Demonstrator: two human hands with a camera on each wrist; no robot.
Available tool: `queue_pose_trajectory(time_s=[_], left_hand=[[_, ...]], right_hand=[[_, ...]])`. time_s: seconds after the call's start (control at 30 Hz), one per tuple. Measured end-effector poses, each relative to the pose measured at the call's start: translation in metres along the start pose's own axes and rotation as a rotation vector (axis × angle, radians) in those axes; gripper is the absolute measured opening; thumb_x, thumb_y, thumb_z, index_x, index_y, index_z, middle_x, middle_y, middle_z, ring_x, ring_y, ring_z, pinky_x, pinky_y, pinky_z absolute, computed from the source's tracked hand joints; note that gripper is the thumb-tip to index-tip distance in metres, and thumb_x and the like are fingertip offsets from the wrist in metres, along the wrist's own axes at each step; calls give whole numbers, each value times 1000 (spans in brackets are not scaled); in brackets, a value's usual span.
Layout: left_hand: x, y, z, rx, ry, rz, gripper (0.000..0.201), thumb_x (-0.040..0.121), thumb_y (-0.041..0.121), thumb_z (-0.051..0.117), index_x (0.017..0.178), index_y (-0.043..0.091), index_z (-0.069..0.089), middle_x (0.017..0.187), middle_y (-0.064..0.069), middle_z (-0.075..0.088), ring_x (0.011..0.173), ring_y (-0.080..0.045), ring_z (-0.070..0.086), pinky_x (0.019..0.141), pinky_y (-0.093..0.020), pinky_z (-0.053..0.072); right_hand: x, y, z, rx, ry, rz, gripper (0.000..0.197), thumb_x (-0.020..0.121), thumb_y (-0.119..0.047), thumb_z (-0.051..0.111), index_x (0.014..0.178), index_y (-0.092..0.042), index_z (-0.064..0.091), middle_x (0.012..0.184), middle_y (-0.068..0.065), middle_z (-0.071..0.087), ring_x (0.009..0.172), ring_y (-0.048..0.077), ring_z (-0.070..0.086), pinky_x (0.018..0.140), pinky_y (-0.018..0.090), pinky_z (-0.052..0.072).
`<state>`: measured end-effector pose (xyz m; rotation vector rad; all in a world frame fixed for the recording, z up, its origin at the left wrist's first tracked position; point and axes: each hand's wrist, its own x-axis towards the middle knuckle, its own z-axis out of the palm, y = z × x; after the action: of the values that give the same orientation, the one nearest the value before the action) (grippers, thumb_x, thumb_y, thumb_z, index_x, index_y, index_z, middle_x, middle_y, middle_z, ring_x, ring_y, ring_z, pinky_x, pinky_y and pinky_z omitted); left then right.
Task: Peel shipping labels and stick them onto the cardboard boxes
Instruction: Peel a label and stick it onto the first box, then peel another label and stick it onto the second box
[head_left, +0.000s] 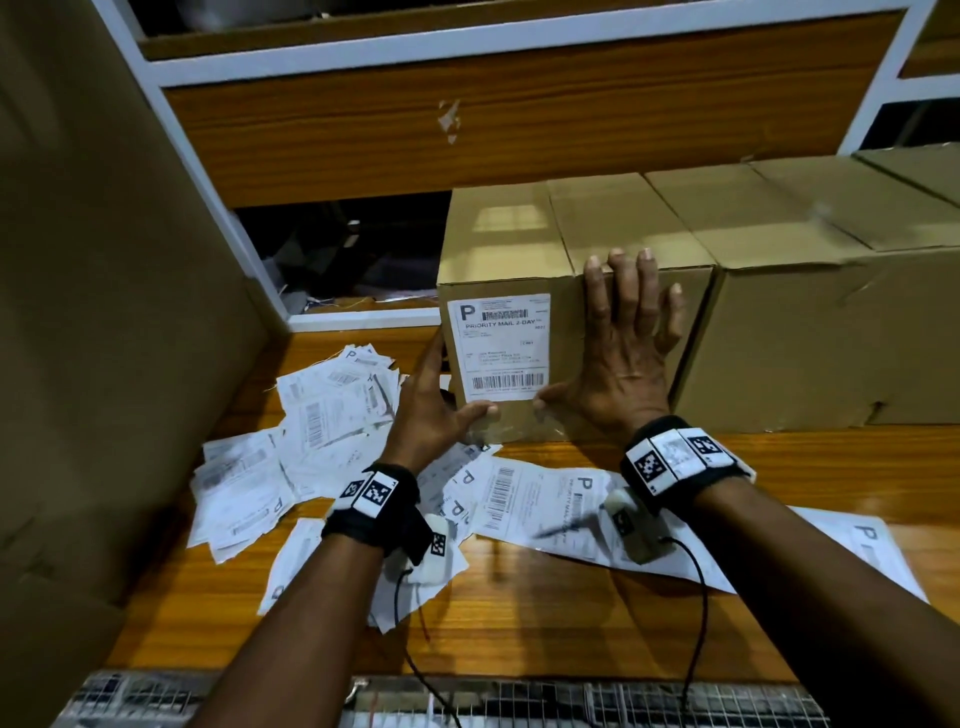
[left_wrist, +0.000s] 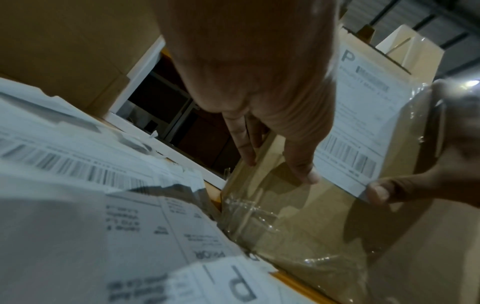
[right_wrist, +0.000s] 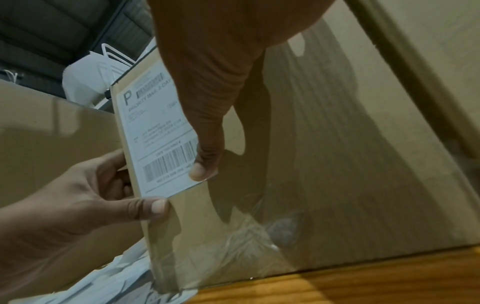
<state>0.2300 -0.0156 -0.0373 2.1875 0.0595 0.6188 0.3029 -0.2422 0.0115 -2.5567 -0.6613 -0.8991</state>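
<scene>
A brown cardboard box (head_left: 576, 234) stands on the wooden table (head_left: 571, 623) with a white shipping label (head_left: 501, 353) on the left half of its front face. My left hand (head_left: 439, 402) clasps the box's lower left edge. Its thumb lies on the label's bottom left corner and its fingers run along the box's side (left_wrist: 249, 144). My right hand (head_left: 623, 348) lies flat on the front face with its fingers straight up to the top edge. Its thumb (right_wrist: 202, 168) presses the label's bottom right corner. Clear tape (right_wrist: 259, 236) wrinkles across the bottom of the box (right_wrist: 337, 164).
Loose label sheets (head_left: 322, 410) are heaped left of the box, and more sheets (head_left: 545, 499) lie under my wrists. More cardboard boxes (head_left: 810, 312) stand against the right of the box. A big cardboard wall (head_left: 104, 312) rises at left and a wooden shelf (head_left: 467, 130) behind.
</scene>
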Motion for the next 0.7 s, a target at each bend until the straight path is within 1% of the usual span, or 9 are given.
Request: queue_pose_trajectory(time_s=[0.07,0.13,0.2,0.33,0.47,0.53,0.6,0.67,0.7], left_hand=[[-1,-1,0,-19,-3,-8,96,73,14,91,151,21,36,134,-3,62,115,-2,59,69,-4,51],[-4,-1,-2,-48,-20,-18,90,78,10,86,152,21,37,134,0,62,117,-9,62,74,-6,53],[-9,0,-9,-60,-41,-24,82,84,7,80,153,21,38,132,2,64,115,-10,64,78,-14,58],[-18,7,-30,-4,-107,-58,73,91,5,71,155,23,41,131,-1,67,108,-13,68,82,-29,63],[-33,11,-73,74,-107,-198,63,86,29,81,143,15,57,129,-5,69,112,-14,65,92,-31,56],[-49,7,-100,81,-86,-260,59,86,34,80,136,10,63,123,-9,72,110,-17,67,92,-30,55],[-69,1,-122,78,-63,-336,56,86,34,80,132,6,65,117,-11,73,107,-19,69,90,-30,54],[-91,-6,-139,55,-18,-425,51,87,31,80,127,3,67,107,-10,76,99,-13,72,81,-26,56],[-103,-9,-145,42,5,-468,48,87,30,80,125,3,68,101,-10,77,95,-12,73,77,-25,58]], right_hand=[[0,-3,0,23,-12,16,158,38,-64,89,161,-24,-3,168,7,-1,155,31,1,118,69,20],[0,-4,-2,-24,-42,21,161,38,-67,89,162,-22,-3,169,10,-2,156,32,-2,122,67,10],[-1,-4,-8,-70,-82,19,160,41,-70,89,163,-19,-1,170,13,-2,157,33,-6,123,62,1],[-1,-7,-23,-49,-117,14,144,53,-62,86,163,-19,4,171,15,2,158,33,-6,123,58,3],[-2,-7,-44,-35,-173,2,134,61,-57,84,163,-26,3,171,10,4,159,29,-3,119,57,12],[-4,-9,-53,65,-74,18,117,70,-50,81,162,-27,13,169,9,14,158,28,9,116,49,13],[-12,-15,-61,140,68,6,89,79,-43,74,155,-25,32,162,9,29,151,28,26,110,39,16],[-27,-29,-64,217,131,-5,57,85,-37,69,137,-22,51,145,7,49,133,29,46,100,38,27],[-37,-39,-64,282,99,19,44,86,-33,69,127,-20,58,133,7,57,120,29,54,94,36,33]])
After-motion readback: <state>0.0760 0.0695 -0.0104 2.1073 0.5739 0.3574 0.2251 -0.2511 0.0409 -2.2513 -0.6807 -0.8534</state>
